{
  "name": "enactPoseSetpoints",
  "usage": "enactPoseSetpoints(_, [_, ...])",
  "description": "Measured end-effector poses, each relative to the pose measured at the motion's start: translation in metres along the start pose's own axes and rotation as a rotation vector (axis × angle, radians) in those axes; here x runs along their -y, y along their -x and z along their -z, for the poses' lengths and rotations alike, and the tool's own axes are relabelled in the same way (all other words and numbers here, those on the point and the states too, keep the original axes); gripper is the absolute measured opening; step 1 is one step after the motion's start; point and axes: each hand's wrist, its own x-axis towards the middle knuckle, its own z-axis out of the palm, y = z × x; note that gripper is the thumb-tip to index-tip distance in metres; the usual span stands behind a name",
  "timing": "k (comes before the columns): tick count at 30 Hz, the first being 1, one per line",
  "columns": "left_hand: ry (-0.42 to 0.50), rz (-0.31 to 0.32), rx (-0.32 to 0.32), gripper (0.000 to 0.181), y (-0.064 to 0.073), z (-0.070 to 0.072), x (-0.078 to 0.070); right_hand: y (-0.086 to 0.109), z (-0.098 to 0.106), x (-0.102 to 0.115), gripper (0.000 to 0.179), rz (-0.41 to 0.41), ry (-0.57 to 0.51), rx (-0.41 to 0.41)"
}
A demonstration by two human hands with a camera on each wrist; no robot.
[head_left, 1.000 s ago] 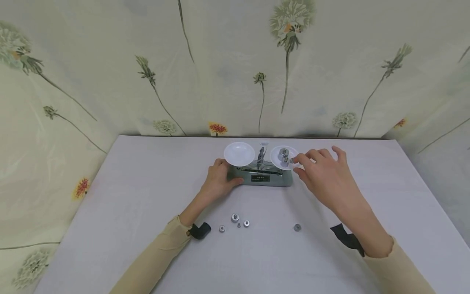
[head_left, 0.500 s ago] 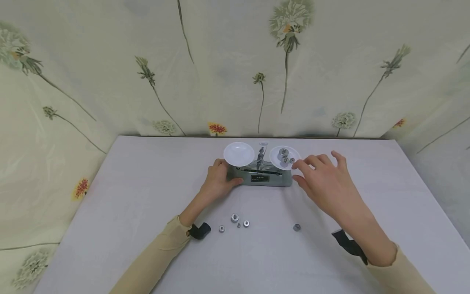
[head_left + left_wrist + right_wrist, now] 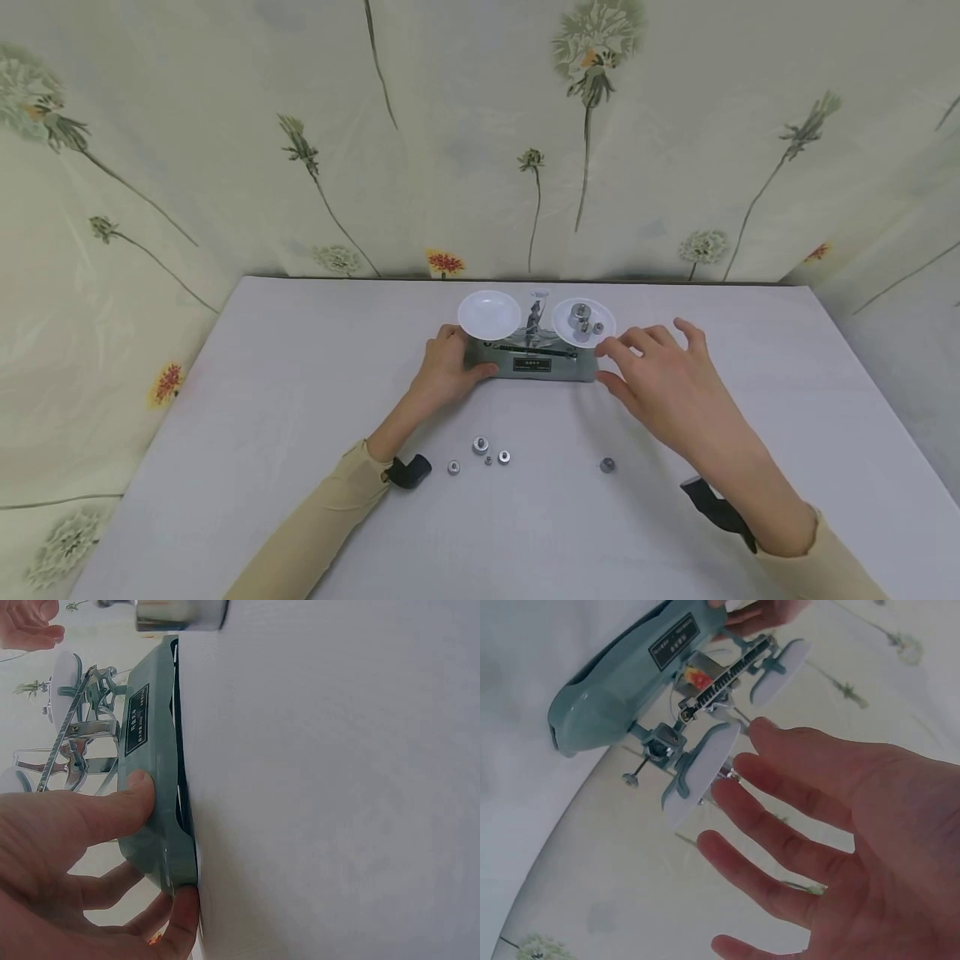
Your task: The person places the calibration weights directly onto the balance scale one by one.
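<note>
A green balance scale (image 3: pixel 573 369) with two white pans stands near the back of the table. My left hand (image 3: pixel 444 367) grips the left end of its base, thumb on the front face, as the left wrist view also shows. Several metal weights (image 3: pixel 581 313) sit together on the right pan (image 3: pixel 562 322), while the left pan (image 3: pixel 488 314) holds nothing. Just outside the right pan's rim is my right hand (image 3: pixel 671 392), thumb and index finger apart. In the right wrist view, nothing is between the loosely bent fingers (image 3: pixel 780 840) of that hand.
Several small weights (image 3: pixel 480 446) lie in a group on the white tabletop (image 3: pixel 360 533), in front of the scale. Another weight (image 3: pixel 607 465) lies apart to their right. Behind the table's back edge hangs a cloth (image 3: pixel 450 183) printed with dandelions.
My right hand has drawn back from the weights on the right pan, slightly down toward me, and a small weight by its fingertips now shows uncovered there. My left hand keeps its place.
</note>
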Motion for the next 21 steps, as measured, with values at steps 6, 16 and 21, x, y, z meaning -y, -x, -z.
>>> enactPoseSetpoints(6, [0.003,0.0,0.001,0.07,0.0004,-0.0002,-0.0002,0.0027,0.002,0.0029,0.031,0.004,-0.002,0.029])
enactPoseSetpoints(16, [0.003,-0.016,0.0,0.071,0.0027,0.0005,-0.002,0.0084,0.0033,0.0053,0.034,0.01,0.002,0.106])
enactPoseSetpoints(21, [0.005,-0.024,-0.009,0.071,0.0025,0.0005,-0.0018,0.0103,0.0046,0.0071,0.039,-0.008,-0.032,0.229])
